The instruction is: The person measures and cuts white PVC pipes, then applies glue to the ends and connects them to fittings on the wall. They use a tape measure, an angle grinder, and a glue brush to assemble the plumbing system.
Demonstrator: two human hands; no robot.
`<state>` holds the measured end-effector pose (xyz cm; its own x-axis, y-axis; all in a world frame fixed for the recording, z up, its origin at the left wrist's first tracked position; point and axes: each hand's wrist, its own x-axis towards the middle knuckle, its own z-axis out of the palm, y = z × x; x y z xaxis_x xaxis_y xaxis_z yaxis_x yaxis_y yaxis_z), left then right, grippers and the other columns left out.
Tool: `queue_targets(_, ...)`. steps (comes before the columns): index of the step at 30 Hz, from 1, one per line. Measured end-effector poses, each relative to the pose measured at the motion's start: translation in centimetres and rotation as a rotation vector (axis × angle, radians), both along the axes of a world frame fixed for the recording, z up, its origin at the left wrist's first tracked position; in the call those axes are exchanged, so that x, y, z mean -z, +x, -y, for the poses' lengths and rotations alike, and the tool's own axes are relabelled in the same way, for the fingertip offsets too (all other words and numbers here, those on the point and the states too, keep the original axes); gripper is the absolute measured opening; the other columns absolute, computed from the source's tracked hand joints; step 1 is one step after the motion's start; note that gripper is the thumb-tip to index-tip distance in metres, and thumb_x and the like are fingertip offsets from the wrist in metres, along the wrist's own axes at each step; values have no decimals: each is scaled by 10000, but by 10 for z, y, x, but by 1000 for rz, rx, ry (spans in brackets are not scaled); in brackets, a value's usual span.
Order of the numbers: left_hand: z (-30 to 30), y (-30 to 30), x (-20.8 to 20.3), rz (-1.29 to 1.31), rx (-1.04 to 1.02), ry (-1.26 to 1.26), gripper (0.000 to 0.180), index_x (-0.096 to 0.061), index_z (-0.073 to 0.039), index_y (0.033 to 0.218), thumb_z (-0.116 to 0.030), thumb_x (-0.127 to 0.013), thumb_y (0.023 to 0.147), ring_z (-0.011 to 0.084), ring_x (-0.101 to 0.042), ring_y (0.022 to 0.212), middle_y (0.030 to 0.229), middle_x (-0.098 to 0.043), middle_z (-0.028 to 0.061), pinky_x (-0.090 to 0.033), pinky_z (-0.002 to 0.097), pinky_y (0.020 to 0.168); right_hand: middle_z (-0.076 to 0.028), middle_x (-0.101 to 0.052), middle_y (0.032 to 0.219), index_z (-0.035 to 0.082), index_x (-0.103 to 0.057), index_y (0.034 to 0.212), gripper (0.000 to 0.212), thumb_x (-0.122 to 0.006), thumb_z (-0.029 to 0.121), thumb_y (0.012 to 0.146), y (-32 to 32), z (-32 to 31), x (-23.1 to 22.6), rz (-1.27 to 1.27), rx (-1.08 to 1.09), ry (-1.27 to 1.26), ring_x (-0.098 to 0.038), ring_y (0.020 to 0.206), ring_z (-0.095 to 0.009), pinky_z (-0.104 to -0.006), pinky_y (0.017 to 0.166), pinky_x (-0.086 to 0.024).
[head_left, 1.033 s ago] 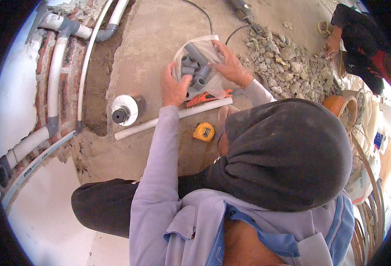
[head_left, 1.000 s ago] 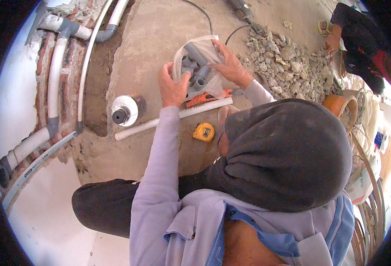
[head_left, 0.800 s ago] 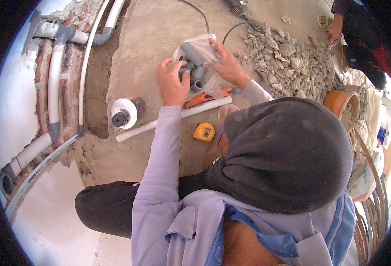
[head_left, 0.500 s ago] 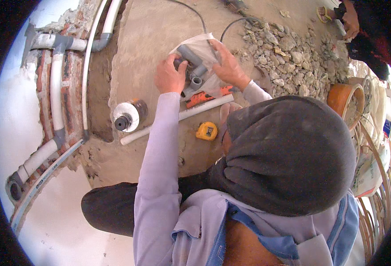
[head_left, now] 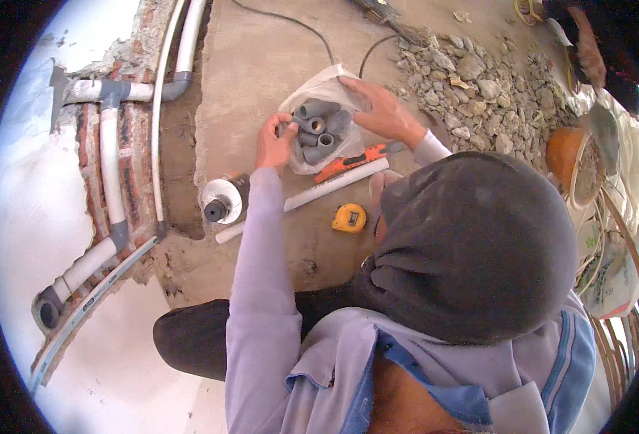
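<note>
A clear plastic bag [head_left: 306, 166] of grey pipe fittings [head_left: 325, 139] lies on the dusty floor in front of me, its mouth spread wide. My left hand [head_left: 274, 143] is closed at the bag's left edge, thumb and fingers pinched together beside the fittings. On the far right side, my right hand [head_left: 386, 112] grips the rim, fingers long over the plastic and thumb inside. Just below the bag lie an orange-and-black tool [head_left: 352, 160] and a white pipe [head_left: 337, 183]. A yellow tape measure [head_left: 349, 218] sits nearer my foot.
To the left stands a round container [head_left: 222, 200] with a black cap. White pipes with grey joints [head_left: 112, 166] run along the broken brick wall. Rubble [head_left: 471, 94] is heaped at right, near an orange bucket [head_left: 567, 163]. Another person's hand [head_left: 589, 58] shows at the upper right.
The bag's mouth is wider and more fittings show inside. My left hand has drawn back to the bag's edge. The whole view has shifted slightly.
</note>
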<state>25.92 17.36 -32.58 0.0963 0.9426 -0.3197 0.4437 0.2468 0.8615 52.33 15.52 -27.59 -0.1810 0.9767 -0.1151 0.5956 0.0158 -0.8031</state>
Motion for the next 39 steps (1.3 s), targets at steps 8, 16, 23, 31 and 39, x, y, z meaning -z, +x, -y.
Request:
queue_targets(8, 8, -7, -95, 831, -388, 30, 108, -578, -107, 1025, -95, -632, 932, 149, -555, 1101, 1156, -588, 15, -470, 327, 939, -135, -642, 1189, 86, -490, 1383, 559, -658, 193, 859, -4, -15, -115, -191, -240, -11, -637, 1038, -266, -383, 937, -500)
queue_targets(16, -18, -64, -278, 308, -170, 681, 253, -608, -57, 1168, -112, -632, 923, 178, -573, 1129, 1263, -581, 61, -478, 344, 951, -137, -609, 1141, 18, -390, 1418, 561, -557, 330, 983, -123, -111, -263, -952, -628, -546, -655, 848, -181, -311, 668, -590)
queue_targets(23, 78, -123, -384, 451, -214, 598, 497, -432, -48, 1411, -302, -541, 998, 195, -509, 1231, 1334, -540, 82, -455, 382, 1018, -50, -569, 975, 6, -445, 1349, 437, -561, 172, 962, -208, -69, -362, -698, -954, 287, -553, 703, -82, -237, 615, -532)
queue_targets(31, 142, -163, -392, -81, -595, 940, 138, -684, -21, 841, -123, -639, 922, 110, -581, 921, 1057, -605, 59, -474, 271, 829, -22, -530, 764, 8, -485, 1305, 349, -493, 142, 983, -247, -19, -373, -784, -997, -4, -535, 610, -75, -218, 479, -465)
queue_targets(39, 105, -309, -445, -340, -1274, 1251, 275, -613, 7, 1082, -181, -663, 887, 151, -583, 792, 922, -631, 57, -479, 304, 763, -11, -511, 725, 38, -540, 1149, 223, -485, 178, 983, -305, -24, -428, -665, -920, 334, -485, 585, -53, -213, 482, -412)
